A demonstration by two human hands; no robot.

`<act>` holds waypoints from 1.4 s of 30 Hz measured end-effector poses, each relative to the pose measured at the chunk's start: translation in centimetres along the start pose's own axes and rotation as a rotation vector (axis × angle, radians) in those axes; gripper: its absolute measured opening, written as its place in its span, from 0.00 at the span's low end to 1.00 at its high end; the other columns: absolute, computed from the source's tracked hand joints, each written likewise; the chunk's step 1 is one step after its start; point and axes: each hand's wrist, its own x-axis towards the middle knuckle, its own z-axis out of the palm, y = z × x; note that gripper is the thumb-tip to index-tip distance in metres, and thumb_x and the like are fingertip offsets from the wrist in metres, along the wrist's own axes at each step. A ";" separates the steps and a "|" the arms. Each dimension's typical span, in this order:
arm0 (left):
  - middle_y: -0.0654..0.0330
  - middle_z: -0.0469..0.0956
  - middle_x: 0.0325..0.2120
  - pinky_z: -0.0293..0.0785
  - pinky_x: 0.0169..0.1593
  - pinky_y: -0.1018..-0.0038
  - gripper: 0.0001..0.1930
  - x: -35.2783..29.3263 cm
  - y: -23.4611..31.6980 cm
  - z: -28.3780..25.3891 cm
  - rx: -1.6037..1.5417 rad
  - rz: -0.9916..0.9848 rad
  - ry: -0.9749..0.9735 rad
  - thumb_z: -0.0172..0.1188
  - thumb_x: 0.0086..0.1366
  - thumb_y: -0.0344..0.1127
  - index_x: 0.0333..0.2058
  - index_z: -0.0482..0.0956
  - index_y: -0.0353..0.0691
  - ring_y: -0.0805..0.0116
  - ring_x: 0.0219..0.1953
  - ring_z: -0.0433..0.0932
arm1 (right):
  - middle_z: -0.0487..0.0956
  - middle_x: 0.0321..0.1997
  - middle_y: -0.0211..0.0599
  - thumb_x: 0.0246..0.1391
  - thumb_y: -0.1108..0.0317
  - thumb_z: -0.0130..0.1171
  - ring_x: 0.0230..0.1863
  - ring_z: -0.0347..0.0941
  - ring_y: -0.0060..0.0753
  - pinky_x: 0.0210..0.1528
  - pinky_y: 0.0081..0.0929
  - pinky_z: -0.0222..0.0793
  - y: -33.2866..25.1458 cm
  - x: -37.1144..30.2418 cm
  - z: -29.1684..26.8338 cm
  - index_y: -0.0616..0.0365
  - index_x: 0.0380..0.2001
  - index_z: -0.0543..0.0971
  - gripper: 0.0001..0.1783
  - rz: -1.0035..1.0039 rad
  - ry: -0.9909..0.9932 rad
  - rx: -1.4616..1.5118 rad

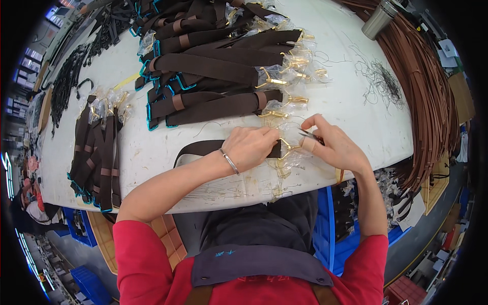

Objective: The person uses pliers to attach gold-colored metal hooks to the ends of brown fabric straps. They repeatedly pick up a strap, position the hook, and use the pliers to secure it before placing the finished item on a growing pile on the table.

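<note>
Strap (276, 150) as landmark: dark, lying near the close edge of the pale surface (356, 114). Left hand (251, 146) has it pinched beside its gold hook (288, 148); the contact itself is hidden by the knuckles. Right hand (336, 147), just right of the strap, has its grip closed around small snips (311, 135); handles lost inside the fingers, only the blades clear. Whether the tips touch a thread: cannot tell.

Strap's middle is partly covered by the left hand and wrist. Clear plastic (292, 161) about the hook blurs its outline.

Beyond the strap, a strap pile (213, 66) runs off the top of view, lower layers buried. Left of the strap, well apart, a smaller bundle (101, 147).

Room: tight beyond the strap, where the pile begins; close edge just on the near side. Freer right of the strap, bare surface reaching to a thread tangle (380, 84), then brown strips (419, 81).
</note>
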 end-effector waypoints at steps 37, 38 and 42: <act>0.55 0.75 0.18 0.68 0.22 0.72 0.03 0.4 -1.5 0.3 -0.298 -0.041 0.155 0.56 0.56 0.28 0.31 0.75 0.39 0.61 0.18 0.75 | 0.76 0.31 0.36 0.38 0.70 0.60 0.34 0.72 0.41 0.36 0.35 0.67 1.8 4.9 1.1 0.57 0.29 0.78 0.10 -0.365 -0.127 -0.091; 0.55 0.75 0.18 0.68 0.22 0.72 0.03 0.3 -1.5 0.3 -0.309 -0.044 0.159 0.55 0.57 0.27 0.31 0.75 0.39 0.61 0.18 0.75 | 0.76 0.31 0.36 0.38 0.70 0.59 0.34 0.72 0.41 0.37 0.35 0.67 1.7 4.9 1.0 0.57 0.29 0.78 0.10 -0.363 -0.131 -0.108; 0.55 0.75 0.18 0.68 0.22 0.73 0.03 0.2 -1.5 0.1 -0.350 -0.066 0.166 0.54 0.58 0.27 0.31 0.74 0.38 0.62 0.18 0.75 | 0.76 0.32 0.36 0.38 0.70 0.59 0.36 0.72 0.41 0.38 0.35 0.67 1.2 4.9 0.7 0.57 0.29 0.78 0.10 -0.368 -0.151 -0.166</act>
